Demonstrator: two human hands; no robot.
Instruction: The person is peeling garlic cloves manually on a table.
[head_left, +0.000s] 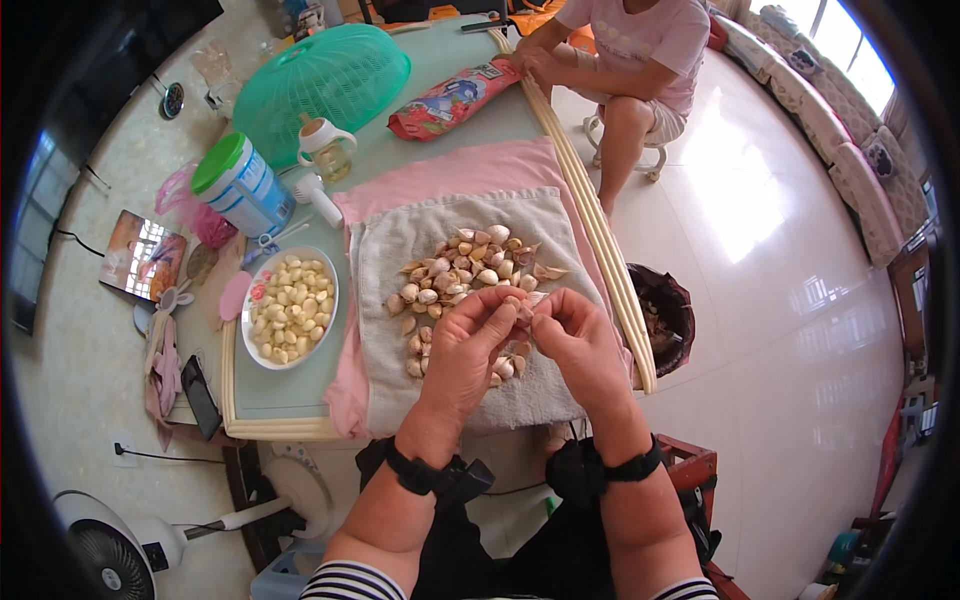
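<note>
My left hand (469, 341) and my right hand (574, 334) meet over a grey towel, thumbs and fingertips pinched on one garlic clove (523, 307) with papery skin. The fingers partly cover it. Beneath and beyond them, a heap of unpeeled garlic cloves (450, 276) lies on the grey towel (382, 352). Part of the heap is hidden by my hands. Under that towel spreads a pink cloth (450, 171). To the left, a white oval dish (330, 268) holds many peeled garlic cloves (292, 307).
A green mesh food cover (322, 82), a lidded tub (247, 187), a baby bottle (328, 154) and a red packet (454, 100) stand or lie farther back. Past the table's right edge are a lined bin (660, 319) and a seated person (637, 67). A fan (112, 555) is at lower left.
</note>
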